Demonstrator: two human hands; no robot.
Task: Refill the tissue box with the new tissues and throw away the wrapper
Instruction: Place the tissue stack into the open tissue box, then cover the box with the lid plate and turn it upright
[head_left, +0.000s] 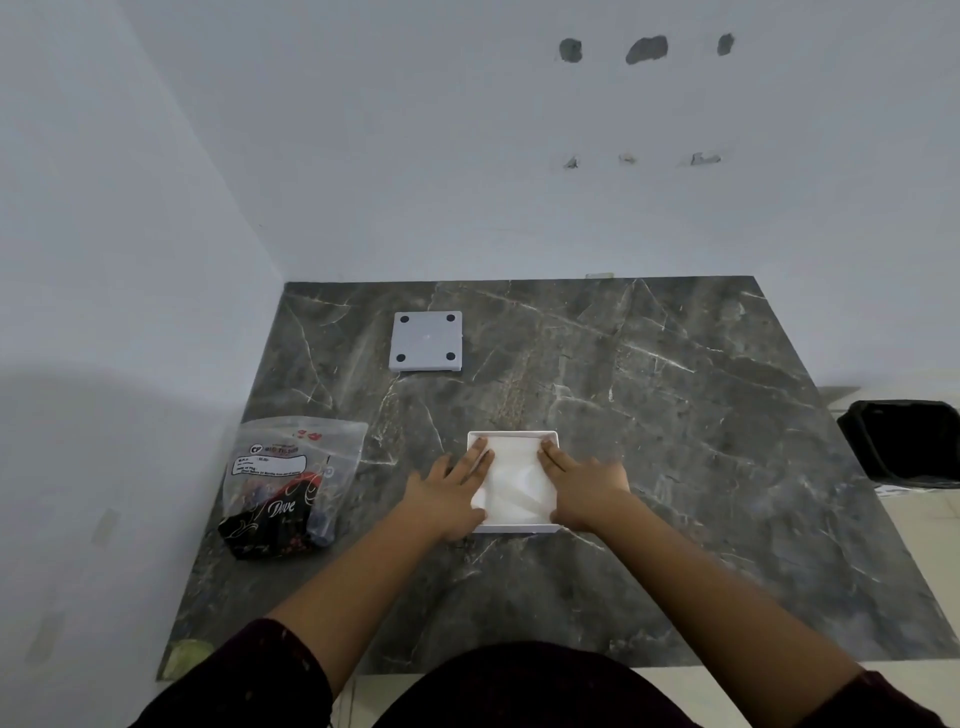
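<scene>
Tissue box (513, 528), base panel off: both hands flat and unclenched on the tissues (517, 480).
Base panel (427, 340) lay at upper left of the desk (675, 415), nearer the left hand (449, 493) than the right hand (584, 486).

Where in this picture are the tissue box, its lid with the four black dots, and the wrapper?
tissue box (511, 435): head view, on its far rim.
lid (427, 340): head view, on the middle of its flat face.
wrapper (291, 483): head view, on its printed front.

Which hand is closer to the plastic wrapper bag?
Left. The left hand presses the tissues beside the wrapper; the right hand is across the box, farther away.
</scene>
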